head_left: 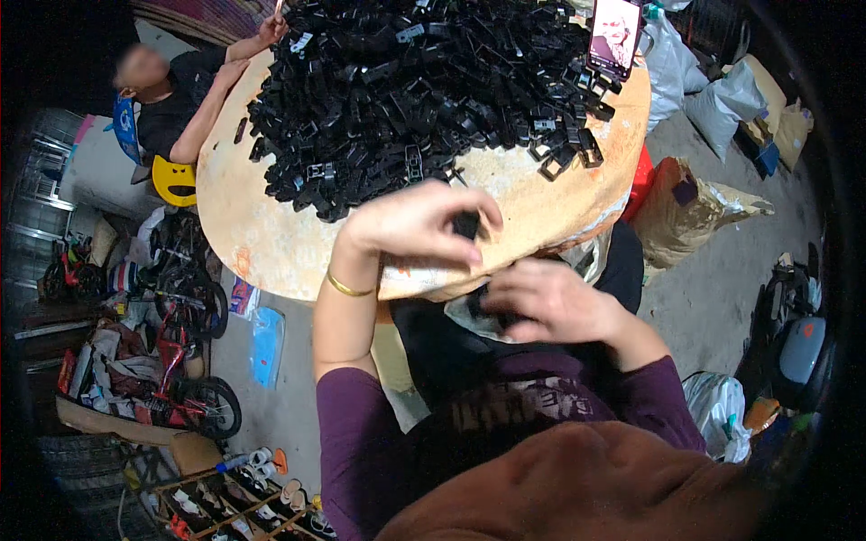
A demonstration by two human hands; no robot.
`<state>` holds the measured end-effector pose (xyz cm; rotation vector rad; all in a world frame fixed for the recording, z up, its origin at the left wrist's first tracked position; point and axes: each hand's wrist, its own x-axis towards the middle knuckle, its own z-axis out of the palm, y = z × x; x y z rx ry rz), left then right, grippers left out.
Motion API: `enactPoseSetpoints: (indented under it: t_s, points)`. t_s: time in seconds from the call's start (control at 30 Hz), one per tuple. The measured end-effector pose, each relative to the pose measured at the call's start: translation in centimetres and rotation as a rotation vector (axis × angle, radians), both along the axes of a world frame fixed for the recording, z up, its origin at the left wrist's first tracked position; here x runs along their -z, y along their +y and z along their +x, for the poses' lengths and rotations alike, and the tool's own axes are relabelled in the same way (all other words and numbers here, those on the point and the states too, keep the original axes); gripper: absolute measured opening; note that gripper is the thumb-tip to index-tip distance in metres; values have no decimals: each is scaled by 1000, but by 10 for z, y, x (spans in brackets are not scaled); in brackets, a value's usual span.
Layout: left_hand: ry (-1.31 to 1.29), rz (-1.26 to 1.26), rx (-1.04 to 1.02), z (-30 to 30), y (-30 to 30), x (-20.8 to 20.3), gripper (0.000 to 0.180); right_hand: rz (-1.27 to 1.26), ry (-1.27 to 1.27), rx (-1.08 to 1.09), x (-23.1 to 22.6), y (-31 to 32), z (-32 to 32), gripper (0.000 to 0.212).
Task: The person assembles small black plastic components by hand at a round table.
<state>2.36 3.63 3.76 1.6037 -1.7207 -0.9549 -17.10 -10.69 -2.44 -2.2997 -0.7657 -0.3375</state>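
Observation:
A large heap of small black plastic parts, clip-like in shape [406, 90], covers much of the round table [262, 261]. Over the near edge, my left hand [424, 221] has its thumb and fingers curled round a black plastic piece [466, 224], partly hidden by the fingers. My right hand [550, 302] is lower and to the right, in front of the table's edge. Motion smears its fingers, so I cannot make out whether they hold anything. Below it, a pale plastic bag [478, 316] lies open at my lap, partly covered by the hand.
A phone [616, 36] stands at the table's far right. Across at the left, another person [194, 99] rests both arms by the table. A yellow stool [174, 180] and a red bicycle [171, 352] are at the left; sacks [695, 216] stand at the right.

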Motion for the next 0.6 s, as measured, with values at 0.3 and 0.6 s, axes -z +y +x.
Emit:
enactPoseSetpoints:
  t_s: [0.3, 0.6]
  points:
    - [-119, -144, 287, -44, -17, 25, 43, -201, 92, 305, 34, -22, -21, 40]
    - [-616, -66, -663, -13, 6, -16, 19, 68, -232, 816, -12, -52, 16, 25]
